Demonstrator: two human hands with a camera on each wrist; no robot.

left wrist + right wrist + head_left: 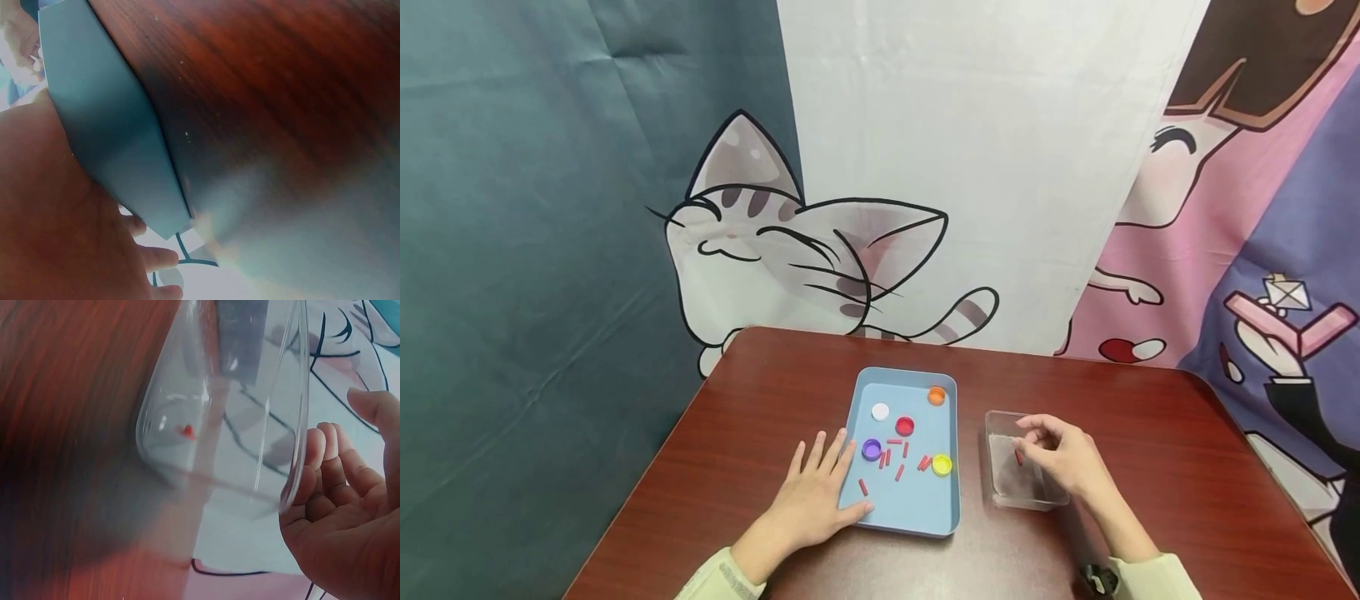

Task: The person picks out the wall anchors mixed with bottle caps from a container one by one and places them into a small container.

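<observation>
My left hand (808, 500) lies with fingers spread along the left edge of a light blue tray (917, 510), thumb over its near corner. In the tray are several short red sticks (862, 487) and small round caps: purple (872, 450), white (880, 412), red (905, 427), orange (936, 396) and yellow (942, 465). Over a clear plastic box (1026, 493), right of the tray, my right hand (1063, 454) hovers. Its thumb and bent fingers stand apart with nothing seen between them. One red stick (187, 430) shows through the box wall, below the fingertips.
Both containers stand on a dark red wooden table (760, 392), a narrow gap between them. Behind the table hangs a cloth backdrop (1000, 167) with cartoon figures. A dark band (1099, 578) is at my right wrist.
</observation>
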